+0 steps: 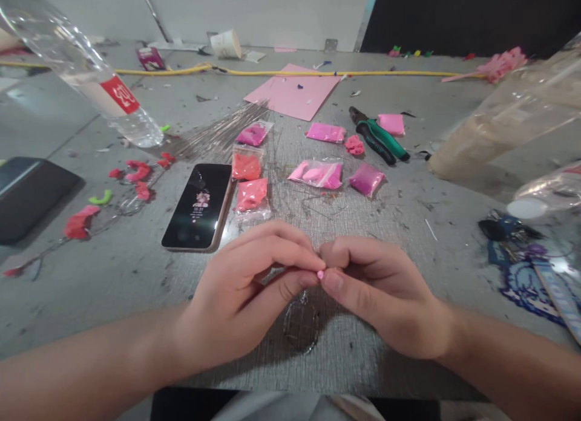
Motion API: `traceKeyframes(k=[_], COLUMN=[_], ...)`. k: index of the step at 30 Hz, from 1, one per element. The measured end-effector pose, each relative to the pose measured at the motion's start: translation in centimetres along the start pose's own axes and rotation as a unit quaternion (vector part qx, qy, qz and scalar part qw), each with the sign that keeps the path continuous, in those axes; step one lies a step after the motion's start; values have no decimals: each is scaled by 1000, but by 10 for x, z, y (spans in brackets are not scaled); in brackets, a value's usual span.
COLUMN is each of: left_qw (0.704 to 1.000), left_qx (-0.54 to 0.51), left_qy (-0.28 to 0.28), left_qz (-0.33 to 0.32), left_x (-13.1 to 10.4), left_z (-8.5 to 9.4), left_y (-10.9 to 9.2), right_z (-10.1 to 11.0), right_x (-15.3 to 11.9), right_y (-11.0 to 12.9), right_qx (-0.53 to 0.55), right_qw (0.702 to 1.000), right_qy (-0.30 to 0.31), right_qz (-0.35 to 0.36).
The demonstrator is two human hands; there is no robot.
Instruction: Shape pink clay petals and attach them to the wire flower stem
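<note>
My left hand (254, 282) and my right hand (385, 288) meet above the near part of the table. A tiny ball of pink modelling clay (320, 275) shows between their fingertips. On its left side, my left thumb and forefinger are closed in a pinch; my right thumb and bent forefinger press at the other side. Just below the fingers is a rounded, thin wire-like outline (302, 324); whether it hangs from the clay or lies on the table, I cannot tell. The palms and the curled right fingertips are partly hidden.
Beyond my hands lie a phone (198, 207), clay bags (316, 173), a bundle of wires (218, 130) and green-black pliers (379, 135). Bottles (122, 100) stand left and right (490, 124). Red clay pieces on wire (82, 221) are at left, keychains (531, 282) at right.
</note>
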State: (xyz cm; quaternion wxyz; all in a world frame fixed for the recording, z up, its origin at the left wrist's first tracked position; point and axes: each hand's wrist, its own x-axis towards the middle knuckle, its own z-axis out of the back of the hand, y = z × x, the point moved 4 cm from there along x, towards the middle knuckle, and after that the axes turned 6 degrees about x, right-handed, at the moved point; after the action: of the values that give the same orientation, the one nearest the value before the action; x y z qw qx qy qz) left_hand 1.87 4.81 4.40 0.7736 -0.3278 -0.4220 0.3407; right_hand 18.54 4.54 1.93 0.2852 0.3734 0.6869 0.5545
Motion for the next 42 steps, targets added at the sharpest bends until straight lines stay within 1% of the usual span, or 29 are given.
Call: traceKeyframes(k=[7,14,19,25,32,37,42], left_qw=[999,998,998,998,998,997,996], left_qx=[27,43,49,47,42,54,68], left_qy=[11,-2,-20,-15,-16,-16,-15], left_qz=[-20,-36,-30,-28,-38,-52,-56], left_x=[-1,-3,-4,-1,-3,-4,-5], left_z=[1,2,3,4,3,3,4], left_y=[-3,-3,-4,-5,-1,-2,-4], right_z=[-1,0,2,3,3,4,4], right_x=[0,0,-1,-2,0,-1,1], right_y=[1,0,0,-1,-1,-1,1], right_qx=[2,-3,-14,0,17,1,-44], right_qw=[1000,1000,1000,1000,1000,1000,998], right_qy=[4,4,-2,-1,-1,-13,-29], right_qz=[13,4,16,17,25,24,42])
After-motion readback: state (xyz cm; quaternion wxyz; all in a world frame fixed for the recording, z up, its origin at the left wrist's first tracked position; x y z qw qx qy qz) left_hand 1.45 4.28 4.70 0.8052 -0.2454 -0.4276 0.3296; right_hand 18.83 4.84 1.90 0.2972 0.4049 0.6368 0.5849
